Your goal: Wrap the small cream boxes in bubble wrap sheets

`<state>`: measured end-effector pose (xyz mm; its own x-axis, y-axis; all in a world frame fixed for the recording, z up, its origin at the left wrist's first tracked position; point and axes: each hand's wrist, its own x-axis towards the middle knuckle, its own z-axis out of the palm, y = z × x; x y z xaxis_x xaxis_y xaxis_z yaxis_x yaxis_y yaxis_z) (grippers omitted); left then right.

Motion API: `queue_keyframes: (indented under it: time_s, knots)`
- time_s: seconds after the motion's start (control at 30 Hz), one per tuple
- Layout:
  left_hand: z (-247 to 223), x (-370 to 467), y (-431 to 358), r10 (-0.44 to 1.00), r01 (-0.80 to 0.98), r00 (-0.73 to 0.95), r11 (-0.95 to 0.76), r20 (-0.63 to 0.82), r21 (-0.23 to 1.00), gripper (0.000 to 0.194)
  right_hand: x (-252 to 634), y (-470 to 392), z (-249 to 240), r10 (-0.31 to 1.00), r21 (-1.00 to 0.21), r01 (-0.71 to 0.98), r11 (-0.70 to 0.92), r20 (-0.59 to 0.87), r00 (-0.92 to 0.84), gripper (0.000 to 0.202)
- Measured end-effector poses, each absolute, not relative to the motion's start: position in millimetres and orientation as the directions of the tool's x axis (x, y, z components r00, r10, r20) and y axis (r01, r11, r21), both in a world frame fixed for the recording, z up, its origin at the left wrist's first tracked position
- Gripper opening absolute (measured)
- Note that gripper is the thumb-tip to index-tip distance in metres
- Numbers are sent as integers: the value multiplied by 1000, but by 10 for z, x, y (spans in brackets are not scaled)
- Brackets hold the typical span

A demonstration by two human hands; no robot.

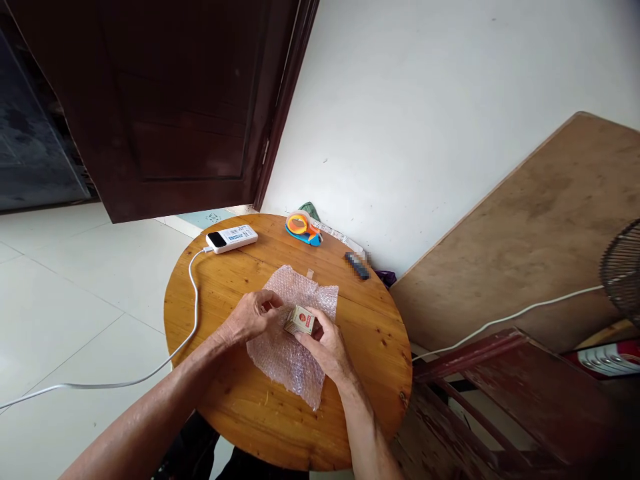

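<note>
Mainly, the risk sits with the small box [302,320]: one-sided hold, slick-looking film beneath, so a loosened thumb could let it tip or drop onto the bubble wrap [293,363]. The wrap lies unevenly on the round tabletop [370,347], one pointed end reaching toward the near edge — a tug on it could, I judge, skew the sheet or jog the box. Second hazard: the white cable [196,300] leaves the tabletop over its left edge, close to the left forearm; a sweep of that arm might catch it and drag the white device [233,238] near the far-left edge. Tape dispenser [303,228] by the far edge, well apart from the hands, little threat. Grip, right hand [324,341]: closed round the box, thumb on the near side, fingers on the far and right sides, spread only as wide as the box; printed top with red emblem exposed, body slightly tilted. Box is above the middle of the tabletop, over the wrap; whether it touches the sheet, cannot tell. Grip, left hand [257,315]: fingers curled, tips just beside the box's left side — whether they pinch film or nothing, cannot tell.
</note>
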<state>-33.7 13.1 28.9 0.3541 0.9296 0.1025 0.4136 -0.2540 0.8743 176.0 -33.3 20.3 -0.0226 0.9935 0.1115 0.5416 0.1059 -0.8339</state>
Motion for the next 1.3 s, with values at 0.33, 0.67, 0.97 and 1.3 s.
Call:
queue_keyframes:
  time_s: [0.33, 0.67, 0.97, 1.3]
  knots:
    - [317, -372, 117, 934, 623, 332, -323, 134, 712, 21, 1756, -344, 234, 992, -817, 564, 120, 123, -32, 45]
    - [202, -272, 112, 907, 761, 394, -413, 149, 500, 21, 1773, -334, 293, 997, -857, 510, 81, 79, -26, 46]
    - [226, -256, 82, 903, 780, 404, -424, 147, 460, 18, 1680, -292, 489, 984, -832, 525, 178, 140, -112, 47]
    - [239, -255, 76, 918, 785, 370, -392, 145, 480, 19, 1659, -311, 158, 979, -785, 587, 198, 188, -79, 60]
